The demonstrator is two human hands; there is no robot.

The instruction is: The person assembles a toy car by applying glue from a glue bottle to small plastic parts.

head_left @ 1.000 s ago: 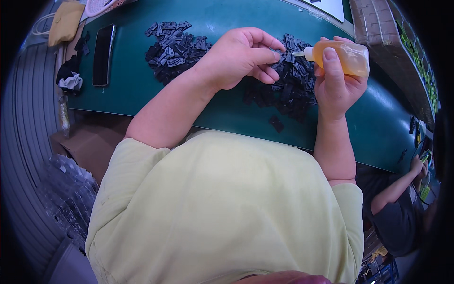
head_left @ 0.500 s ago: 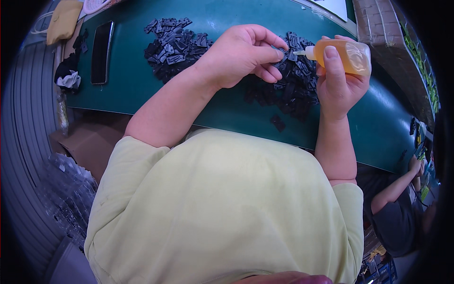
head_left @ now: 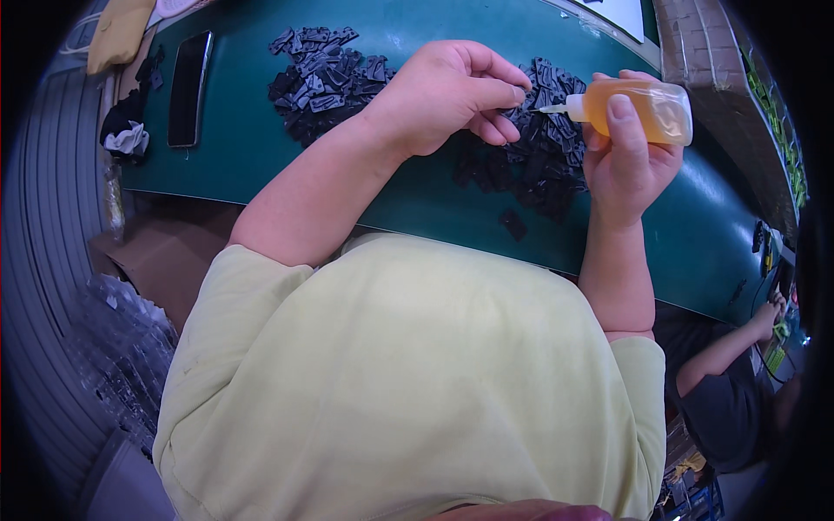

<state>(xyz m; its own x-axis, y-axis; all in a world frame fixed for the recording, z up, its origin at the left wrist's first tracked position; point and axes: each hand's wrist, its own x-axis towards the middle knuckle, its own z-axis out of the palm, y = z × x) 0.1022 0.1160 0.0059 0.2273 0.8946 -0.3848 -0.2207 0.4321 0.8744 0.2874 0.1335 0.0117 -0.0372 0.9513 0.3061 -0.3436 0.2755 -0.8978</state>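
Note:
My right hand (head_left: 632, 165) is wrapped round a clear squeeze bottle (head_left: 665, 113) of amber liquid, lying almost level. Its thin pale nozzle points left, a short gap from the fingertips of my left hand (head_left: 452, 100). Thumb and forefinger of that left hand are pinched together; whatever they hold is too small and dark to make out against the parts behind. Beneath and between both hands spreads a pile of small flat black parts (head_left: 556, 148). A second pile of the same parts (head_left: 321, 78) lies to the left, beyond my left forearm.
The green table (head_left: 234, 130) carries a black phone (head_left: 189, 87) at the left. One loose black part (head_left: 512, 224) lies near the front edge. A yellow pouch (head_left: 122, 35) is at the far left corner, a carton (head_left: 695, 43) at the right. Another person's arm (head_left: 721, 356) shows at the lower right.
The bottle and my right hand have shifted slightly right, so the nozzle is farther from my left fingertips. My left hand has hardly moved. The other person's hand has shifted a little.

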